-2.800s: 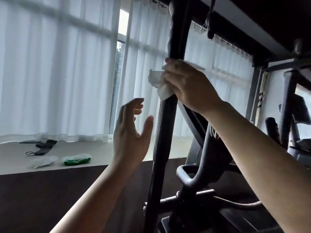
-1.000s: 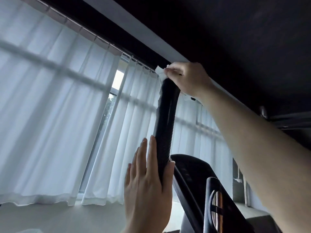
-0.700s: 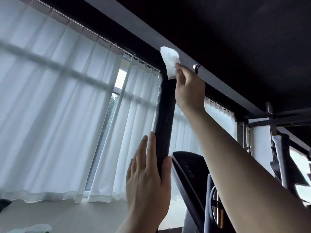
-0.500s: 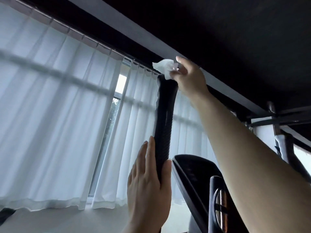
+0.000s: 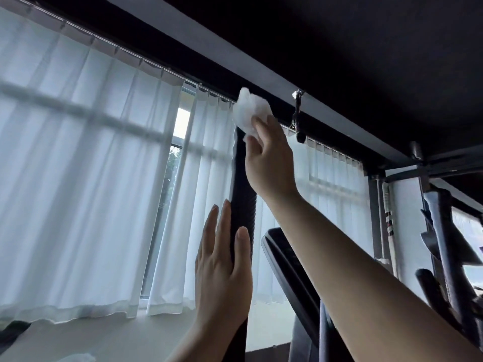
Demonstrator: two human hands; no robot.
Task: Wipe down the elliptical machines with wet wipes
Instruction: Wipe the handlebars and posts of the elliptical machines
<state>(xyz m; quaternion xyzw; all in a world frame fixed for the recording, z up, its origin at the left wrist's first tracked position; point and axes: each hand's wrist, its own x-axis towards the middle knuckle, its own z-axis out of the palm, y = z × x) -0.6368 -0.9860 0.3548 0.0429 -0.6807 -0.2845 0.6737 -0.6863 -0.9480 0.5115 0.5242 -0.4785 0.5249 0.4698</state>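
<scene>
wipe (image 5: 250, 113) now lifted above handle (image 5: 241, 194) top

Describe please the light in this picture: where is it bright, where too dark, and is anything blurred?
Head view: strong backlight comes through the white curtains, brightest at the gap; the ceiling is nearly black; the handlebar shows as a dark silhouette; the wet wipe in the right hand looks slightly soft; the left hand is evenly lit; straight lines bend from wide-angle distortion.
</scene>
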